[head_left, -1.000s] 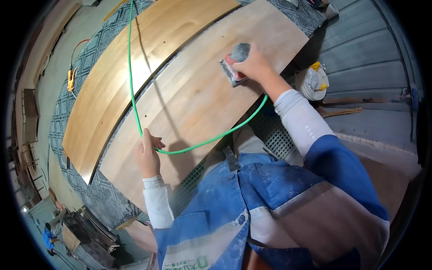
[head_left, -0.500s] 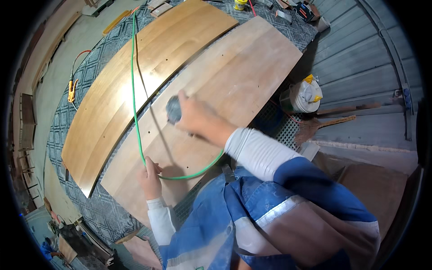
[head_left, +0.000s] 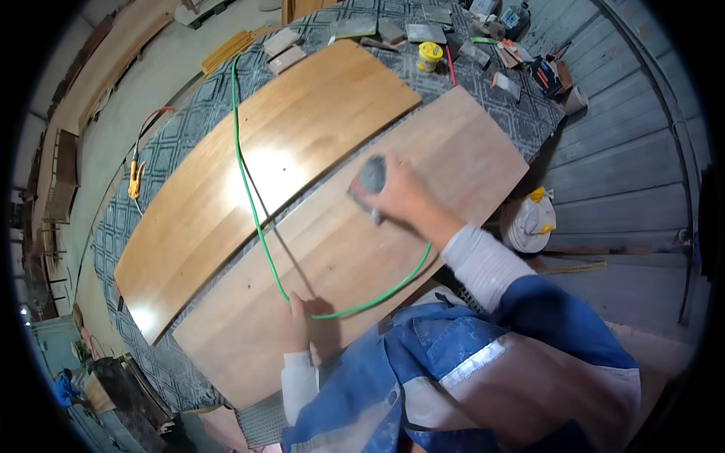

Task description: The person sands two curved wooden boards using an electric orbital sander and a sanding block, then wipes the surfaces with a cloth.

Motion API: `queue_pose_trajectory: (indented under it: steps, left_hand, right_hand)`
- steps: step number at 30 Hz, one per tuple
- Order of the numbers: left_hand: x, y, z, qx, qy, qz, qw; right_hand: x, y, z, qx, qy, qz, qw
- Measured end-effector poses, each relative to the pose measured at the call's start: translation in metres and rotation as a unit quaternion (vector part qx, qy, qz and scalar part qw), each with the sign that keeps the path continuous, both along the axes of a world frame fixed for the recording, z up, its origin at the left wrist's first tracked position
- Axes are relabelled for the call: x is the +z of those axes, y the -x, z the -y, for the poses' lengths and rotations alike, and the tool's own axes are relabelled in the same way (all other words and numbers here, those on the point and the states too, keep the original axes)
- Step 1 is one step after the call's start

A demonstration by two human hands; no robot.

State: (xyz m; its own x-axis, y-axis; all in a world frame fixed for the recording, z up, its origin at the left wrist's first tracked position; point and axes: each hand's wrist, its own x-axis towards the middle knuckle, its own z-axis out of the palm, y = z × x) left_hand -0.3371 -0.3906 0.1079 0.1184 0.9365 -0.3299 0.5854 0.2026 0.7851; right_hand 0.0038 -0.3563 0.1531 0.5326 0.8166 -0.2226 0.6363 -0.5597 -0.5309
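Note:
A pale, dull wooden panel [head_left: 453, 162] lies nearest me on a patterned grey cloth. On its face my right hand [head_left: 409, 198] is wrapped round the round grey top of a power sander [head_left: 371, 174], whose flat pad sits against the wood. Over the panel's lower part, my left hand [head_left: 298, 326] is closed on a thin green hose [head_left: 260, 232]. From that hand the hose loops right, passing under my right forearm, and also runs up across a second panel. That second wooden panel [head_left: 219, 185] is glossy and yellowish with a curved far edge, lying alongside the first.
A yellow tub [head_left: 429, 57], flat blocks [head_left: 425, 33] and other small items stand at the cloth's far end. A white bucket [head_left: 526, 226] is at the right by a grey metal wall [head_left: 627, 113]. An orange-handled air blow gun [head_left: 135, 180] hangs at the cloth's left edge.
My right hand and the sander have moved right along the pale panel. My left hand has shifted right with the hose. The view has tilted, showing more of the far end.

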Motion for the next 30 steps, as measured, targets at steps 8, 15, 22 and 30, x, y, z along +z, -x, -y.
queue_pose_trajectory:
  steps: [8,15,22,30]
  left_hand:
    - [0.039,-0.086,-0.012,0.132,0.023,0.172,0.976]
    - [0.056,-0.117,-0.031,-0.001,0.005,0.256,0.967]
    - [0.049,-0.076,-0.07,-0.058,0.025,0.315,0.947]
    - [0.062,-0.035,-0.107,-0.002,-0.029,0.268,0.963]
  right_hand:
    - [0.01,0.053,0.029,0.224,-0.037,-0.108,0.968]
    - [0.022,0.061,0.028,0.176,-0.115,-0.099,0.973]
    - [0.025,0.097,0.023,0.162,-0.126,-0.097,0.974]
    - [0.033,0.122,0.003,0.107,-0.087,-0.126,0.982]
